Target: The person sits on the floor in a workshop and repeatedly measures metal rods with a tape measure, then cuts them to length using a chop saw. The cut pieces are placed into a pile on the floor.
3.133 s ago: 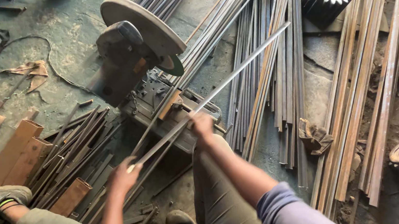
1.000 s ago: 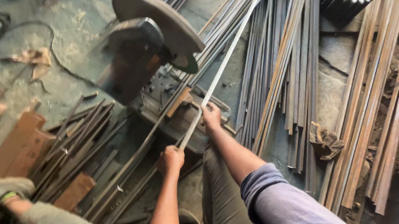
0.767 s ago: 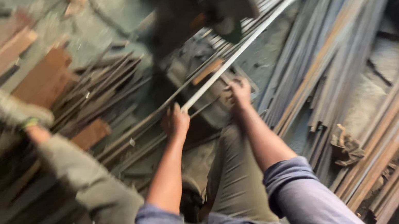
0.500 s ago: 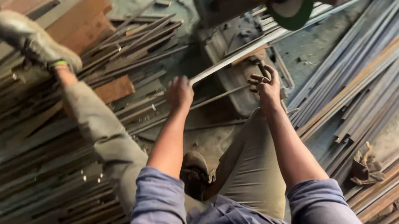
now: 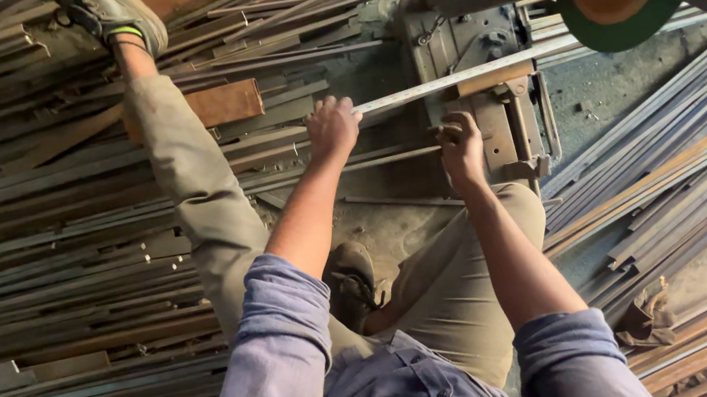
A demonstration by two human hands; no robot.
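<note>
Looking down from the head camera, I see my left hand (image 5: pixel 333 128) closed around the near end of a long pale metal bar (image 5: pixel 465 77). The bar runs from this hand to the right and slightly upward, across the vise bed of the cut-off saw (image 5: pixel 485 88), and passes under the green cutting disc (image 5: pixel 617 9) at the upper right. The grip of the left hand is clenched on the bar, with the knuckles turned toward me.

My right hand (image 5: pixel 461 142) is just beside the bar, a little below it, at the left edge of the saw bed. Its fingers are curled around a thin dark rod (image 5: pixel 385 160) that lies flat and reaches toward the left. I believe this grip is also closed, on the rod.

Both forearms are bare, and the blue sleeves (image 5: pixel 282 347) are rolled up to the elbows. My left leg in khaki trousers (image 5: pixel 196 193) stretches away to the upper left, and its shoe (image 5: pixel 111 16) rests on the stock there. The right knee is bent below the right hand.

On the floor at the left lies a big pile of dark steel strips (image 5: pixel 50 269), and one rusty flat piece (image 5: pixel 225 103) sits near the left hand. More long bars (image 5: pixel 683 180) lie slanted at the right.
</note>
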